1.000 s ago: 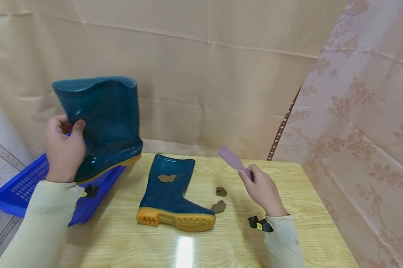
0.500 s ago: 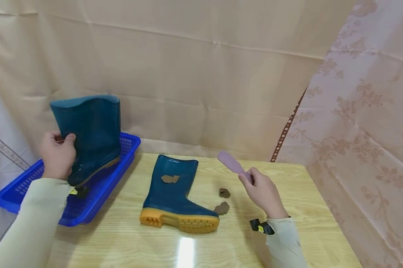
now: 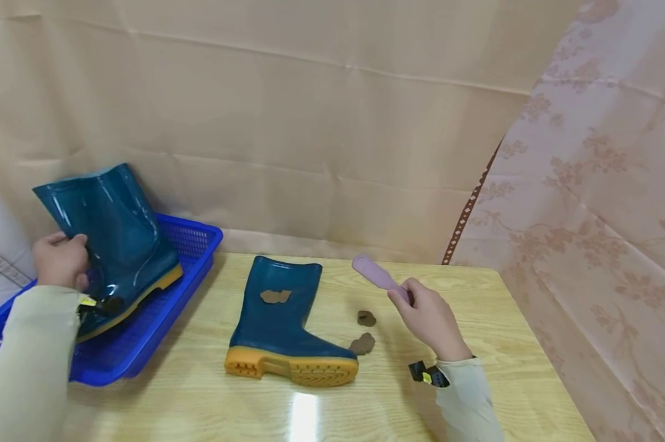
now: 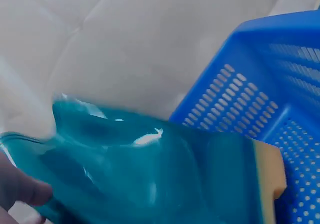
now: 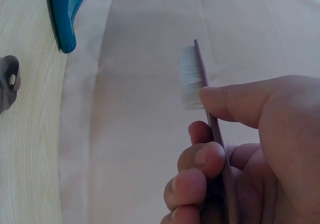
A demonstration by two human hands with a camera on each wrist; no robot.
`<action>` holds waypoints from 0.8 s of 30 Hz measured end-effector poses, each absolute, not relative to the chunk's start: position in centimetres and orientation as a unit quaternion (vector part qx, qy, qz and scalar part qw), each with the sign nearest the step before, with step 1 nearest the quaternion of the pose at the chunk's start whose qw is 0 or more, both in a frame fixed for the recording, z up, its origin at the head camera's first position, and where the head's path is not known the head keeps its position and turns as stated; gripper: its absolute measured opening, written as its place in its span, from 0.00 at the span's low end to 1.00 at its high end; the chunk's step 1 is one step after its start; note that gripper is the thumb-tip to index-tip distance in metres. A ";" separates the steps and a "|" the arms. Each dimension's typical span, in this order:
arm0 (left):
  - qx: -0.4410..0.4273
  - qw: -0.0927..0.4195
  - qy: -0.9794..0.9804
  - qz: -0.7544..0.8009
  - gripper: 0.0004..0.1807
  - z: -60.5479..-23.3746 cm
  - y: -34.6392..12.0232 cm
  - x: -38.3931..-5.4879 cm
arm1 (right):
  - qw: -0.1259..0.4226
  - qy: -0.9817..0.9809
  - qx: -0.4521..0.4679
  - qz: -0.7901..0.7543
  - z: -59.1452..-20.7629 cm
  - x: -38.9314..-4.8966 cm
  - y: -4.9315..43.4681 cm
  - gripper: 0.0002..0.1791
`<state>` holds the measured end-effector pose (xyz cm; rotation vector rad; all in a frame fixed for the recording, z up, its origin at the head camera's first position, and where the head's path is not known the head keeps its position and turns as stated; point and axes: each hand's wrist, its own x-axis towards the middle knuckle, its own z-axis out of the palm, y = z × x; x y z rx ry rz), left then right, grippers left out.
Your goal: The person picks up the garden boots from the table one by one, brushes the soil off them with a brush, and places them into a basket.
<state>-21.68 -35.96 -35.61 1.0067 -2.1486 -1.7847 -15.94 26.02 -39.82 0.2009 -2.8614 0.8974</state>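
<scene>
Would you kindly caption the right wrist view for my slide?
Right hand gripping a brush, with a boot at upper left.

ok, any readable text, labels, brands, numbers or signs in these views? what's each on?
Readable text: none.
Yellow patch at the right wrist: too small to tell if it's printed.
Yellow patch at the left wrist: same.
Boot in the basket, boot on the table, brush, blue basket: no lettering I can make out.
</scene>
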 end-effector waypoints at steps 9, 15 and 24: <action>0.271 0.207 -0.751 -0.566 0.43 -33.5 -29.1 -20.5 | 0.076 -0.950 0.067 0.294 -39.9 -15.8 26.1 0.15; 0.016 0.290 -0.783 -0.550 0.29 -34.9 -18.7 -18.7 | 0.095 -0.948 0.079 0.292 -39.7 -16.0 26.1 0.15; -0.124 0.054 -0.824 -0.550 0.21 -40.6 -12.6 -19.8 | 0.098 -0.949 0.091 0.287 -39.7 -16.0 25.6 0.14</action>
